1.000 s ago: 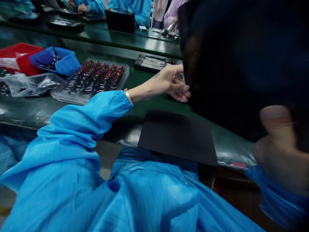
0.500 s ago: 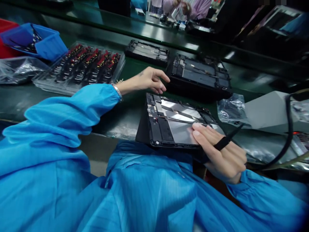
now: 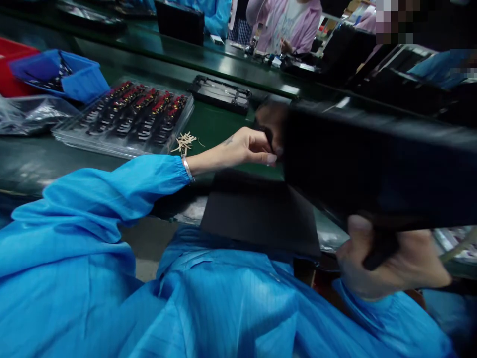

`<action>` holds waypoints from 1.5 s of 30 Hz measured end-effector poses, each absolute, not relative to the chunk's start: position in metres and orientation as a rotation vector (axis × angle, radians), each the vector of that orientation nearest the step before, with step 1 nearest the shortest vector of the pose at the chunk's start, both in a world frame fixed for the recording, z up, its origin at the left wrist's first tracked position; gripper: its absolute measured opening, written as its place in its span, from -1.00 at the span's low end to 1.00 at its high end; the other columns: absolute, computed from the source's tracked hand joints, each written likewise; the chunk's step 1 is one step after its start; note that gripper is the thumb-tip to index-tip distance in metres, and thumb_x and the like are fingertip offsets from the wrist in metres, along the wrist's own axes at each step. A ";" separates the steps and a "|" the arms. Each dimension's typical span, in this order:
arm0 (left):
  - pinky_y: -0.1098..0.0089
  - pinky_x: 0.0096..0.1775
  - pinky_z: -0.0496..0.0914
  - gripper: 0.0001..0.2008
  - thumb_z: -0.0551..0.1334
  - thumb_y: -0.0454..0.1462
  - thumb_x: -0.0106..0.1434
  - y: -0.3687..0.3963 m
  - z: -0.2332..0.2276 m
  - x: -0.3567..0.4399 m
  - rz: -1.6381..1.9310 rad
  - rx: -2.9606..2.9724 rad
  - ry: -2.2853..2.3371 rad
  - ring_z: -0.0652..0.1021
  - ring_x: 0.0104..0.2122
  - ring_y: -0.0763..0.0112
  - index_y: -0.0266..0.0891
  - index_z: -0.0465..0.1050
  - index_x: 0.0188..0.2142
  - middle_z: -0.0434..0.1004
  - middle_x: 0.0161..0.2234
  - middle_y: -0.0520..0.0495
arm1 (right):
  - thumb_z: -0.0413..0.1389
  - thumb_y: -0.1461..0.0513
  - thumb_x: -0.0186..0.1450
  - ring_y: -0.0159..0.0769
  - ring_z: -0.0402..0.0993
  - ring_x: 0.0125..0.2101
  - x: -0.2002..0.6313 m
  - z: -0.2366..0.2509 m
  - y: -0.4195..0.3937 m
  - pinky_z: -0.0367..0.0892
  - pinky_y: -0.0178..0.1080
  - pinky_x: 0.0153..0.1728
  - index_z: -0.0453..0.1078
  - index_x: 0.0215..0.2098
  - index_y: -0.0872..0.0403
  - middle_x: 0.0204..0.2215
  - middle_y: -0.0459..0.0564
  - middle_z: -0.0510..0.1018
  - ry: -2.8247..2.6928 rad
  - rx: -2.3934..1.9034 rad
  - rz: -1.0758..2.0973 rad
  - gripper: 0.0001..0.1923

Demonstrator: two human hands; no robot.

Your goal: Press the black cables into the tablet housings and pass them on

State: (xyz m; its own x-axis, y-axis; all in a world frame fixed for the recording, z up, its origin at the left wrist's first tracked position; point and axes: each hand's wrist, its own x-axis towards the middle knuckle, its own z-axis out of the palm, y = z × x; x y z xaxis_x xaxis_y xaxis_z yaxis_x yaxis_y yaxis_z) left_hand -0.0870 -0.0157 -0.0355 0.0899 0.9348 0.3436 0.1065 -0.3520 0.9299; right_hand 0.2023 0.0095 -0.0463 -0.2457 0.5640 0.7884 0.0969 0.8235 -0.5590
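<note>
Where half a second ago an opened device lay flat on the mat showing its metal plates, a large, flat black slab [image 3: 376, 164] now hangs blurred above the green work surface [image 3: 212, 127], lifted between both hands. Its long axis runs left to right across the view, the near end dropping toward the lower right, and its dark underside faces the camera. The matte black rectangular mat [image 3: 261, 214] at the table edge lies bare. Beyond it, the clear moulded plastic tray [image 3: 126, 119] holds rows of red-and-black parts. The right hand [image 3: 391, 263] is closed around the slab's lower right edge, with a thin black tool [image 3: 380, 251] pinned against it. The left hand [image 3: 246, 149], wearing a silver bangle, pinches the slab's left end with narrowed fingers.
</note>
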 end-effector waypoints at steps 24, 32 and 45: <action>0.43 -0.24 0.43 -0.91 0.37 -0.50 0.21 -0.012 -0.030 -0.063 1.466 0.902 1.076 0.52 -0.44 0.58 -0.40 0.58 -0.28 0.55 -0.41 -0.01 | 0.33 0.26 0.17 -0.03 0.49 0.21 0.191 -0.031 0.061 0.37 0.12 0.30 0.65 -0.15 -0.05 0.14 -0.04 0.60 -1.425 -0.823 1.421 -0.74; 0.42 -0.24 0.41 -0.93 0.37 -0.50 0.21 -0.012 -0.030 -0.062 1.446 0.868 1.100 0.51 -0.44 0.58 -0.39 0.58 -0.31 0.55 -0.41 0.00 | 0.29 0.23 0.25 -0.05 0.57 0.13 0.194 -0.036 0.062 0.35 0.09 0.31 0.66 -0.14 -0.04 0.05 -0.02 0.66 -1.497 -0.777 1.455 -0.80; 0.45 -0.26 0.42 -0.92 0.36 -0.51 0.21 -0.011 -0.027 -0.065 1.452 0.988 1.119 0.54 -0.44 0.58 -0.38 0.54 -0.32 0.54 -0.42 0.01 | 0.37 0.21 0.21 -0.11 0.60 0.08 0.190 -0.026 0.062 0.32 0.02 0.35 0.67 -0.20 -0.09 -0.07 -0.10 0.70 -1.516 -0.712 1.250 -0.83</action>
